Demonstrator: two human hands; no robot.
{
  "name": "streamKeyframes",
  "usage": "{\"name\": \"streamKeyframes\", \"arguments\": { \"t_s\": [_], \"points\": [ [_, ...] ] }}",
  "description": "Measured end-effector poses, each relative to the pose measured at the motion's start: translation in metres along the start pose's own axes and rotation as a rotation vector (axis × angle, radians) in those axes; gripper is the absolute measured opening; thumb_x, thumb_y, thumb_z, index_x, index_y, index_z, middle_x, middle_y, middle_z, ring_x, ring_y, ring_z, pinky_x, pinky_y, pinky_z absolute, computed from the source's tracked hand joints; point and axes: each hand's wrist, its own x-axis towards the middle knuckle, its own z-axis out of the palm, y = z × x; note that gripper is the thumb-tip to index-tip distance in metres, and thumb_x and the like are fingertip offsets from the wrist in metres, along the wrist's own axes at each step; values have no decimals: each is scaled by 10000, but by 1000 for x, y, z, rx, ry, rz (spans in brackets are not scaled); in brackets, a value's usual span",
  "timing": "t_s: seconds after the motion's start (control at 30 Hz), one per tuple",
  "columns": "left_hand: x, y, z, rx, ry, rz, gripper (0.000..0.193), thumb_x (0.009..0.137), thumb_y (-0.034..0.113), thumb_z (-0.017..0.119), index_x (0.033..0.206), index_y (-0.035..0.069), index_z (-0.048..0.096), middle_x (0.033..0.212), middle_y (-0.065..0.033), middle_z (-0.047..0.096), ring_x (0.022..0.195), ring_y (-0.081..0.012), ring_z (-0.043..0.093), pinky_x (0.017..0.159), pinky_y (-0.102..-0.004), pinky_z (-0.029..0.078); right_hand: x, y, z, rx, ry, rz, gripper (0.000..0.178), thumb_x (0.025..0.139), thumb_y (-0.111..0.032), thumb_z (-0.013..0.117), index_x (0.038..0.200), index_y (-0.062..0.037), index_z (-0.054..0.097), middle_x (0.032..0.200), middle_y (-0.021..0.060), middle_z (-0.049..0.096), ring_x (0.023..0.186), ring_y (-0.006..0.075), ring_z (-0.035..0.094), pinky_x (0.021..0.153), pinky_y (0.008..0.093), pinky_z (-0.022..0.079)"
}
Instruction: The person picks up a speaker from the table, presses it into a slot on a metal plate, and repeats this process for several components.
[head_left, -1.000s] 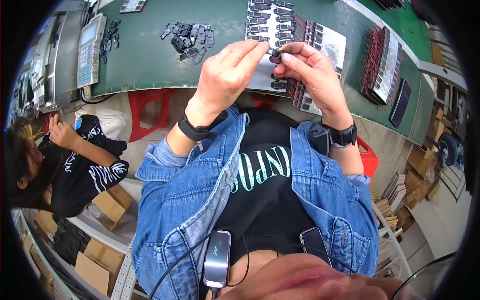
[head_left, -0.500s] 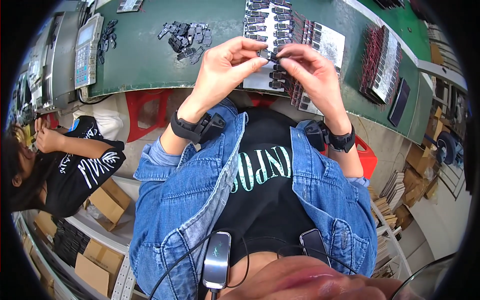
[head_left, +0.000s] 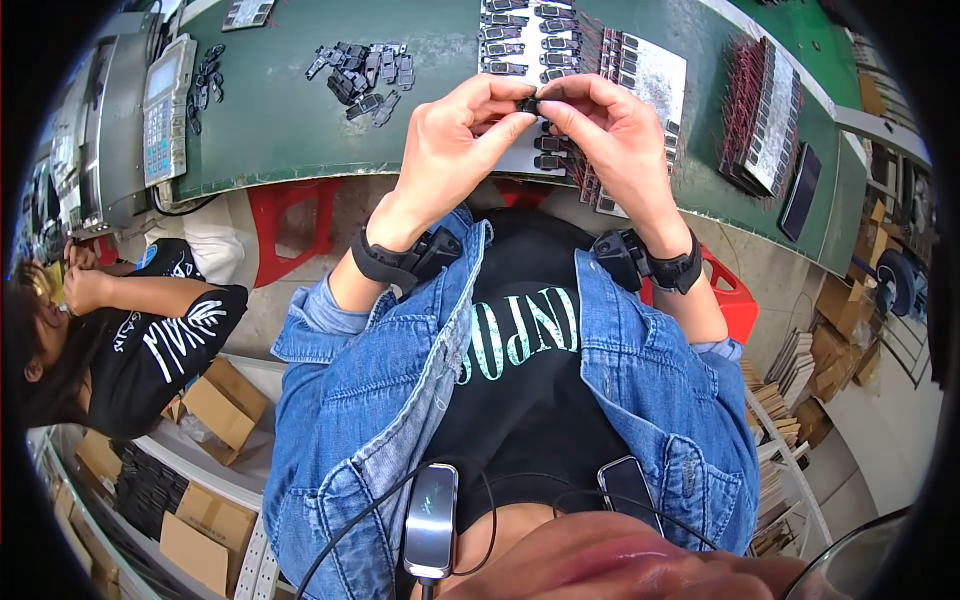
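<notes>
Between my two hands, above the near edge of the green bench, is a small black plastic part (head_left: 528, 105). The thumb and fingers of my left hand (head_left: 455, 140) pinch it from the left. On its other side my right hand (head_left: 610, 130) pinches it as well, fingertips almost meeting. Its details are mostly covered by the fingers. Just beyond and under my hands, a white board (head_left: 530, 50) carries two columns of similar black parts (head_left: 503, 48). Thin red wires run from the right column toward a second board (head_left: 650, 85) with small dark pieces.
A loose pile of black parts (head_left: 365, 75) lies left of my hands. Farther left stand a grey keypad device (head_left: 165, 115) and more parts (head_left: 205, 88). To the right are a red-wired board stack (head_left: 765, 120) and a dark phone-like slab (head_left: 799, 192). A co-worker (head_left: 150, 330) sits at left.
My fingertips have come closer together around the black part, which now shows less. My right hand has shifted slightly left. The whole view has moved a little.
</notes>
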Motion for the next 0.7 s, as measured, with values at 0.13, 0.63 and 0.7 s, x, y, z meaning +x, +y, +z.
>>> {"name": "streamKeyframes", "arguments": {
  "t_s": [0.13, 0.63, 0.7],
  "points": [
    [-2, 2, 2, 30, 1, 42, 241, 866, 36, 714, 1099, 1, 664, 930, -92, 741, 867, -111, 703, 785, -262, 576, 3, 5, -11, -132, -51, -98, 138, 921, -72, 671, 1038, 0, 667, 1006, 15, 655, 874, 76, 628, 804, 225, 522],
    [-3, 3, 1, 134, -86, 38, 218, 874, 53, 678, 1085, 4, 657, 926, -126, 739, 866, -179, 733, 754, -287, 575, 14, 12, -20, 5, -300, 46, 269, 928, -60, 654, 1169, -13, 545, 1012, 52, 634, 921, 101, 621, 829, 244, 530],
    [-6, 4, 4, 152, -70, 34, 204, 881, 50, 665, 1078, -3, 656, 913, -122, 739, 856, -162, 730, 747, -276, 572, 9, 11, -17, -109, -266, -40, 256, 927, -52, 649, 1159, -8, 552, 1018, 48, 636, 927, 98, 618, 828, 234, 523]
  ]
}}
